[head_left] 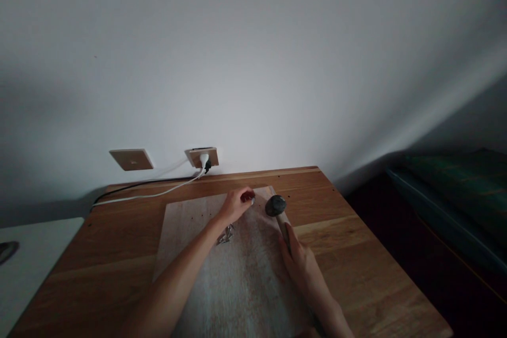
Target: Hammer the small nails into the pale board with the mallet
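Note:
My right hand (297,259) is wrapped round the wooden handle of a mallet (276,205), whose dark head is raised over the far right part of a worn, whitish board (237,285). Close to the mallet head, my left hand (236,205) is curled in a pinch above the board's far edge. Whatever lies between its fingertips is too small and dim to name. Beneath my left wrist, a small heap of shiny metal nails or screws (225,235) rests on the board, partly covered by the forearm. A few small dark marks dot the board's far side.
The board lies on a wooden table (356,253) against a pale wall. Behind it, a wall socket (204,158) holds plugs with a white cable (158,195) and a black one running left. A white surface (35,253) stands left; dark green fabric (467,185) lies right.

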Demonstrator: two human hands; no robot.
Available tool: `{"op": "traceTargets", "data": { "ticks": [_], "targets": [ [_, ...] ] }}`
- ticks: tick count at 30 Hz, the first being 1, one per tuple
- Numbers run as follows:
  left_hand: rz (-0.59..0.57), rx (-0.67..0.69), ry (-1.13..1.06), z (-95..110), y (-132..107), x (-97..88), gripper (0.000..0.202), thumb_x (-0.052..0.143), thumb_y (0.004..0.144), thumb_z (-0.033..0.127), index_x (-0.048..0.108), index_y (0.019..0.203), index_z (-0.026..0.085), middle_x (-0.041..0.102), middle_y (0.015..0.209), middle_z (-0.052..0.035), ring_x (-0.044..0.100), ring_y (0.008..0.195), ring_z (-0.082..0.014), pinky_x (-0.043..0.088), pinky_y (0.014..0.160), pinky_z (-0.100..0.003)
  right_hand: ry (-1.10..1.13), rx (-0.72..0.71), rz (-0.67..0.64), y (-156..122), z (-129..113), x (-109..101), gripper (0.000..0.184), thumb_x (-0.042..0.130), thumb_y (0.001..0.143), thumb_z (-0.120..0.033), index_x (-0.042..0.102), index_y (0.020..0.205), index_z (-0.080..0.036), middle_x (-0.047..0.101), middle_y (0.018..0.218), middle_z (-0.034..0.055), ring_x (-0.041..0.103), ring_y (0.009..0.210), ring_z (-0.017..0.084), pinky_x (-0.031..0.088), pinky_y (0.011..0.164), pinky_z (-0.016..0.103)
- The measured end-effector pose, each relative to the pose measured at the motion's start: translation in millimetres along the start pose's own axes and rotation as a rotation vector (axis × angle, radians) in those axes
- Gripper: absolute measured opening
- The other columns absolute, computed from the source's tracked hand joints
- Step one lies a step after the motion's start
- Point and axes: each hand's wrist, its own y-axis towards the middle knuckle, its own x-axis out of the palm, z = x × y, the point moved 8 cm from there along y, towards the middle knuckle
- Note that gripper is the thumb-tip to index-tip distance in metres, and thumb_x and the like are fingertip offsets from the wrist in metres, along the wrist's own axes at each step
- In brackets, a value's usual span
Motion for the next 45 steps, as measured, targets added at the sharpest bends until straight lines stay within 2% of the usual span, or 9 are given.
{"op": "traceTargets", "data": {
  "ticks": [5,10,14,17,23,29,35,39,45],
  "targets": [
    [-0.023,0.021,0.059,-2,13,0.3,0.022,0.062,0.075,0.003,0.072,0.090,0.017,0.074,0.084,-0.0005,0.066,0.075,-0.0150,0.051,0.074,-0.025,0.114,0.086,-0.045,17,-2,1,0.040,0.051,0.095,-0.041,0.062,0.128,-0.021,0.080,0.100,0.0143,0.077,0.095,0.032,0.053,0.075,0.034],
    [-0.033,-0.002,0.051,-4,26,-1.2,0.021,0.064,0.075,0.003,0.072,0.090,0.015,0.075,0.084,-0.0015,0.067,0.076,-0.0157,0.052,0.075,-0.026,0.236,0.134,-0.191,20,4,0,0.024,0.058,0.087,-0.040,0.064,0.101,-0.021,0.065,0.056,-0.0019,0.069,0.056,0.021,0.048,0.055,0.027],
    [-0.062,0.005,0.034,1,29,3.7,0.020,0.067,0.074,0.002,0.073,0.088,0.014,0.076,0.083,-0.0013,0.067,0.075,-0.0152,0.052,0.073,-0.024,0.361,0.170,-0.291,13,-3,-3,0.038,0.051,0.091,-0.054,0.057,0.110,-0.022,0.060,0.060,-0.0077,0.057,0.039,0.014,0.043,0.041,0.023],
    [-0.080,0.030,0.023,5,25,10.7,0.019,0.066,0.074,0.002,0.074,0.086,0.015,0.076,0.082,-0.0014,0.068,0.076,-0.0154,0.052,0.075,-0.025,0.409,0.201,-0.266,18,-7,-14,0.041,0.046,0.092,-0.060,0.054,0.106,-0.022,0.050,0.059,-0.0111,0.043,0.032,0.008,0.032,0.032,0.020],
    [-0.057,0.018,0.025,2,19,13.9,0.024,0.062,0.075,0.001,0.075,0.088,0.017,0.077,0.085,-0.0019,0.068,0.079,-0.0156,0.051,0.077,-0.025,0.433,0.163,-0.199,36,-7,-25,0.040,0.049,0.092,-0.062,0.053,0.099,-0.023,0.047,0.059,-0.0115,0.041,0.036,0.007,0.029,0.033,0.018],
    [-0.076,-0.001,0.104,1,20,20.5,0.017,0.067,0.079,0.009,0.076,0.089,0.018,0.077,0.084,-0.0020,0.070,0.077,-0.0170,0.051,0.075,-0.026,0.380,0.151,-0.173,33,4,-10,0.049,0.047,0.095,-0.057,0.057,0.120,-0.017,0.043,0.048,-0.0135,0.041,0.033,0.010,0.032,0.033,0.020],
    [-0.077,-0.002,0.138,3,19,20.8,0.018,0.065,0.081,0.008,0.075,0.090,0.019,0.078,0.085,-0.0016,0.070,0.077,-0.0168,0.051,0.076,-0.026,0.340,0.147,-0.146,31,7,-9,0.062,0.046,0.095,-0.056,0.054,0.138,-0.012,0.046,0.043,-0.0124,0.047,0.035,0.013,0.036,0.038,0.022],
    [-0.092,0.033,0.202,9,16,20.7,0.018,0.065,0.083,0.009,0.076,0.091,0.020,0.078,0.087,-0.0023,0.070,0.079,-0.0174,0.051,0.078,-0.027,0.319,0.159,-0.124,31,7,-11,0.067,0.046,0.094,-0.058,0.054,0.140,-0.010,0.047,0.045,-0.0116,0.049,0.037,0.015,0.037,0.040,0.024],
    [-0.121,0.028,0.222,11,16,26.2,0.019,0.067,0.081,0.009,0.077,0.092,0.022,0.079,0.088,-0.0015,0.070,0.080,-0.0178,0.051,0.078,-0.027,0.296,0.179,-0.099,31,9,-10,0.065,0.048,0.091,-0.061,0.059,0.136,-0.015,0.051,0.048,-0.0098,0.051,0.036,0.015,0.037,0.038,0.025]
  ]
}}
